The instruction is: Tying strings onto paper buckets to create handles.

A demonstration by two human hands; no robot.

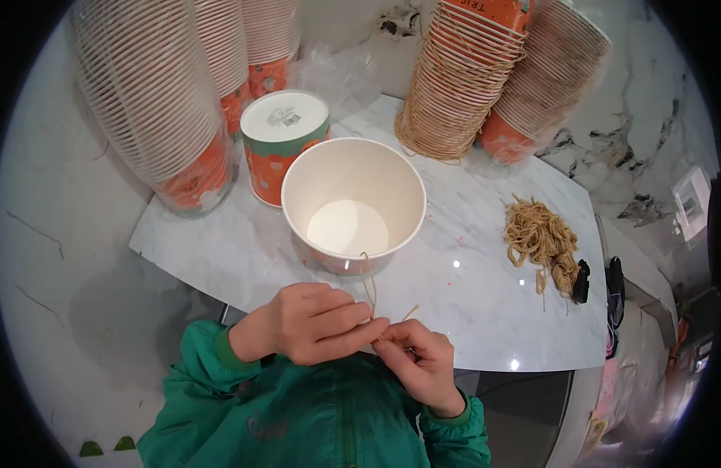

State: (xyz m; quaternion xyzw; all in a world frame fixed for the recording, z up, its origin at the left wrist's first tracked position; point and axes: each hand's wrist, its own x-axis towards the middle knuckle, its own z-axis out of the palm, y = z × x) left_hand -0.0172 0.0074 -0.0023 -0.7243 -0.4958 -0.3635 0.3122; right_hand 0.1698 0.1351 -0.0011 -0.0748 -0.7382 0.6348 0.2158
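A paper tub (356, 173), white inside, stands open end up in front of me. From its near rim a thin strand of tan twine (373, 285) runs down to my hands. My left hand (315, 321) is closed, its fingertips pinched on the twine at the near table edge. Right against it, my right hand (420, 357) is closed too, with thumb and forefinger on the twine. A short twine end sticks up above the right fingers. Whether the strand is joined to the tub or only lies over its rim, I cannot tell.
Behind the tub stands an orange and green tub (289, 140) upside down. Tall stacks of tubs in clear plastic (154, 101) rise at the left. A twine-wrapped stack (458, 86) stands back right. A twine heap (541, 242) lies right, beside a black object (581, 282).
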